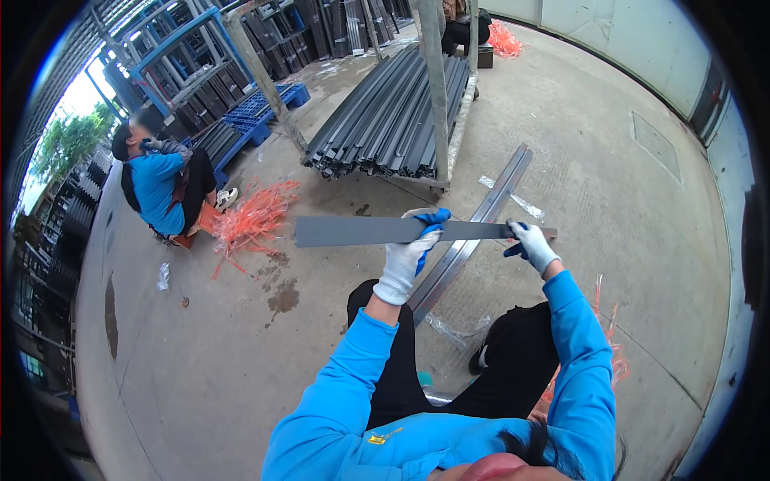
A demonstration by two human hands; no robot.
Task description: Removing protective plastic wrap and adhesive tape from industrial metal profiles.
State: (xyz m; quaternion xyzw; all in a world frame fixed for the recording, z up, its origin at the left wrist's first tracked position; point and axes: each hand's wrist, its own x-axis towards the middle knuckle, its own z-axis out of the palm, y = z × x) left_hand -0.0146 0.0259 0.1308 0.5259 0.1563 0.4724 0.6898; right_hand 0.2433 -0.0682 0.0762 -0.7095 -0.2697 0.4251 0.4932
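Observation:
A long flat dark grey metal bar point(345, 231) lies crosswise in front of me, held up off the floor above my knees. My left hand point(407, 255), in a white work glove with blue coating, is wrapped round its middle. Farther right, my right hand point(529, 245) in a matching glove grips the bar close to its right end. Beneath the bar, a pair of longer metal profiles point(449, 268) lies side by side on the floor, running from near my legs to the far right. Clear plastic film point(525, 207) lies across them.
A metal rack point(439, 120) ahead holds a large stack of dark profiles point(385, 112). Left, a seated person point(160, 188) in blue sits beside orange plastic strips point(255, 212). Behind stands a blue pallet point(261, 116). More orange strips point(507, 38) lie at the far back.

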